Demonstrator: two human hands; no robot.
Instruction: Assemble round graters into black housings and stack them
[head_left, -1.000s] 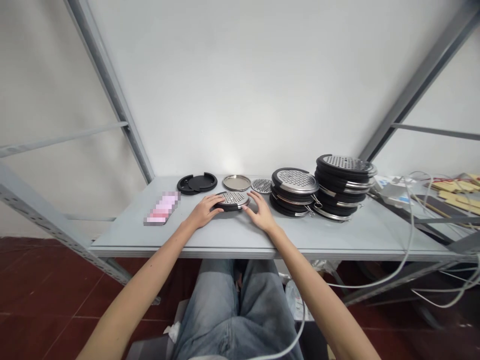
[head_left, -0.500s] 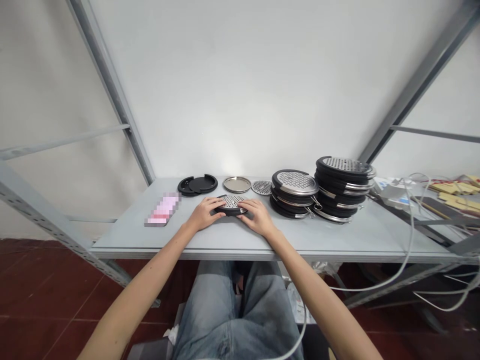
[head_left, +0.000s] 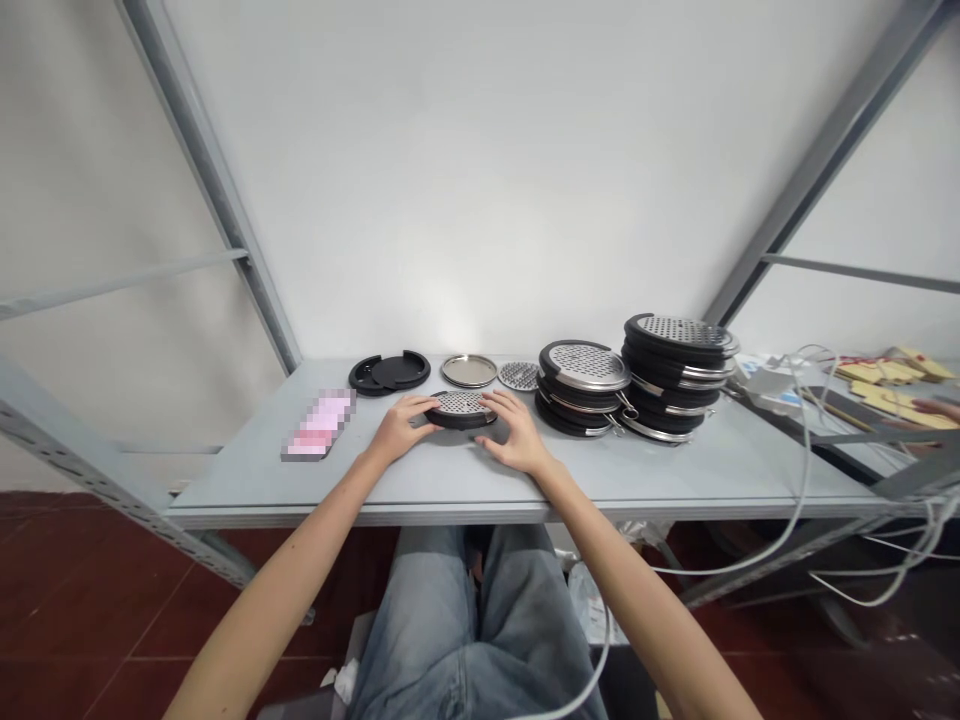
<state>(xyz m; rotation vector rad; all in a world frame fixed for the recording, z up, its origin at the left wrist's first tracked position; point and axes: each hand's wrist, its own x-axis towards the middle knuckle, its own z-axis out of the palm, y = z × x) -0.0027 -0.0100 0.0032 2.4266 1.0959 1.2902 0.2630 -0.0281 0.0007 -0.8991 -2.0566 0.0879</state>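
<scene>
On the surface, behind its front edge, my left hand holds the disc; I note my right hand has spread wider, likely easing grip

a metal-framed bench and stacked discs suggest a workshop

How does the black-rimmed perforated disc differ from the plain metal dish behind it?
The perforated disc has holes across its top; the metal dish looks plain inside. The perforated disc has a thick black rim; the metal dish, a thin shiny one. The perforated disc lies between the left hand and right hand; the metal dish, beyond. Both are round.
</scene>
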